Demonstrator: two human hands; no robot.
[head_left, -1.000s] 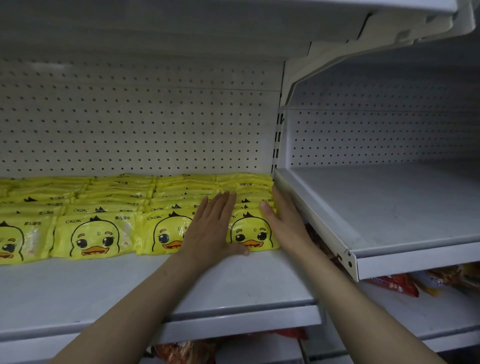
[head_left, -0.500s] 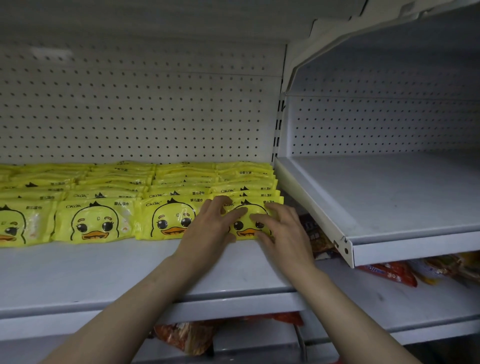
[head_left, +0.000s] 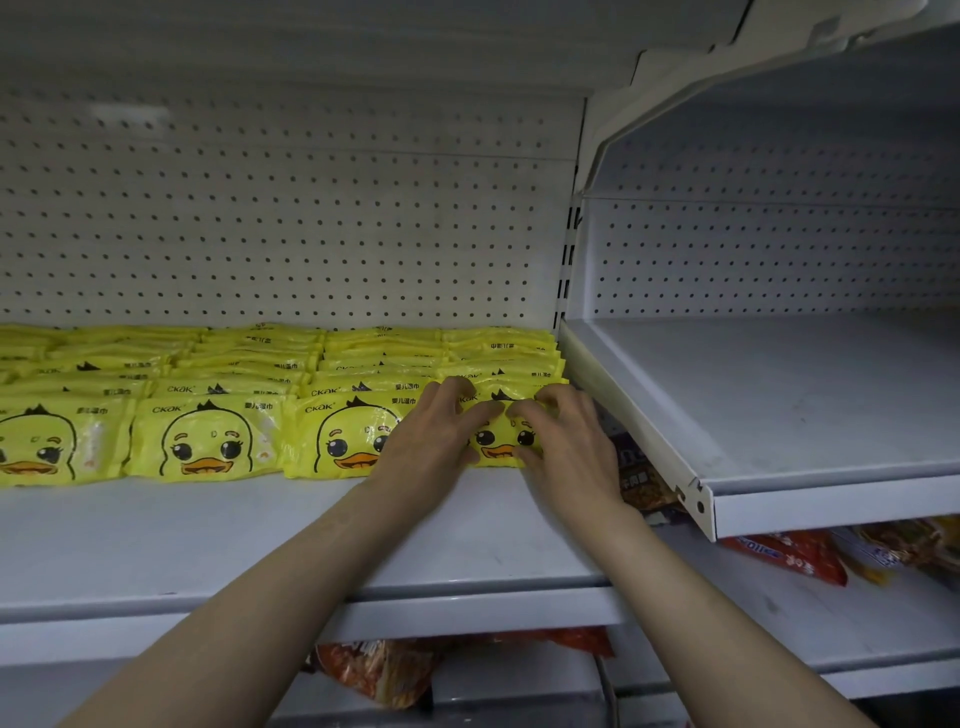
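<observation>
Seemingly the stocking is nearly done, judging from the head view: yellow duck packs (head_left: 208, 441) fill the shelf (head_left: 260, 535) in rows. The left grip (head_left: 436, 436) and right grip (head_left: 566, 447) both pinch the end pack (head_left: 501, 441) at the front row's right end, not yet released. Labels read "CKAK" beside Chinese characters.

Shelf (head_left: 208, 545): lower left and centre of frame, with a bare strip along its front.
Packs (head_left: 260, 364): overlapping rows on the shelf, reaching back to the pegboard wall (head_left: 285, 234).
End pack (head_left: 501, 441): front row, rightmost, centre of frame.
Left hand (head_left: 431, 436): holds the end pack's left half.
Right hand (head_left: 566, 447): holds its right half, fingertips close to the left hand's.
Side shelf (head_left: 779, 405): right of frame, just beside the rows.
Snack bags (head_left: 789, 558): under the side shelf, lower right.
Single bag (head_left: 374, 670): under the shelf, bottom centre.
</observation>
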